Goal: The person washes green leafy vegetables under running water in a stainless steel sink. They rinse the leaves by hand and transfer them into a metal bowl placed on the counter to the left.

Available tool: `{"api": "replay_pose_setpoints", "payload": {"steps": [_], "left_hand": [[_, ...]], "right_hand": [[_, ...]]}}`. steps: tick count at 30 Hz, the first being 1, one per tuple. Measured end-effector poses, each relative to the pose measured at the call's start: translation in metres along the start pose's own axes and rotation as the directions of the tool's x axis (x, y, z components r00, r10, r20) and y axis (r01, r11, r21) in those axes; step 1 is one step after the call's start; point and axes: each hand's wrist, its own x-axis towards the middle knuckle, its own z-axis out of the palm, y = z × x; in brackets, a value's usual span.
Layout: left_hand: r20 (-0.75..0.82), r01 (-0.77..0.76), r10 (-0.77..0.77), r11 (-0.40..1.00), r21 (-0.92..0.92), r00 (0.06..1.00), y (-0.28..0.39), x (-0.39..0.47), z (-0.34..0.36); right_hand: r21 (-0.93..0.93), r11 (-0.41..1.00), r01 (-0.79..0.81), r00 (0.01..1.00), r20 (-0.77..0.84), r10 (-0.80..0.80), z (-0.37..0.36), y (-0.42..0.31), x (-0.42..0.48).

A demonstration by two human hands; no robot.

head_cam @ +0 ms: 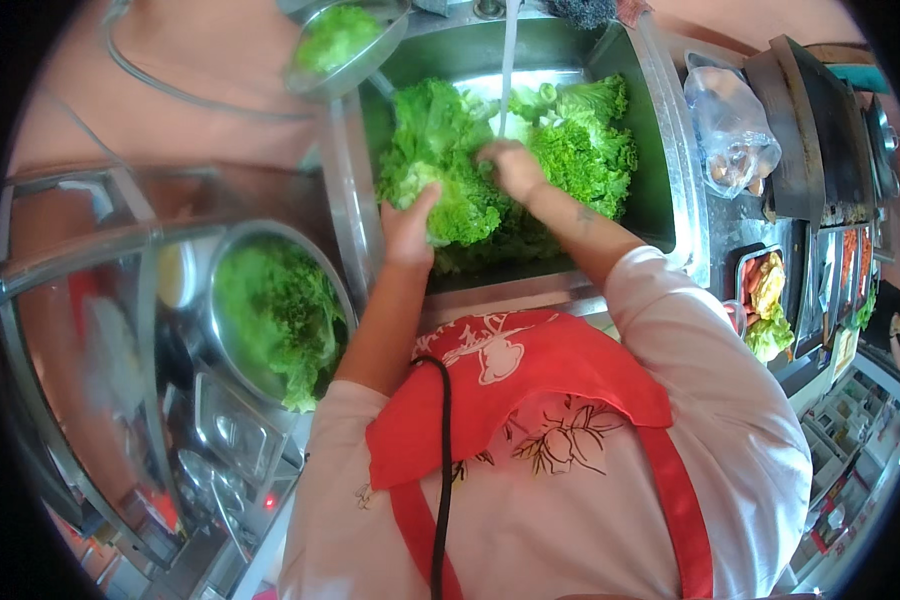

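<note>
A deep metal sink holds a large heap of leafy green lettuce. My left hand grips a head of lettuce near its pale base, at the sink's left side. On the right of that head, my right hand is bent at the leaves, its fingertips partly hidden; whether it grips a leaf I cannot tell. A stream of water runs down just beyond my right hand. Left of the sink, a round metal bowl contains more loose lettuce leaves.
A metal bowl or strainer with lettuce stands at the sink's upper left corner. To the right are a plastic bag of roundish items, a dark metal appliance and a tray with food. A metal rack stands at far left.
</note>
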Motion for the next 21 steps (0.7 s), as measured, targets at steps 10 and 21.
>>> {"api": "replay_pose_setpoints", "payload": {"steps": [10, 21], "left_hand": [[0.104, 0.008, -0.003, 0.999, -0.052, 0.995, -0.021, 0.015, 0.004], [0.254, 0.113, -0.055, 0.968, -0.222, 0.966, -0.010, -0.002, 0.023]], "right_hand": [[0.894, -0.192, -0.406, 0.777, 0.448, 0.442, -0.048, -0.063, -0.015], [0.278, 0.946, 0.167, 0.984, -0.104, -0.143, -0.024, -0.108, -0.064]]}}
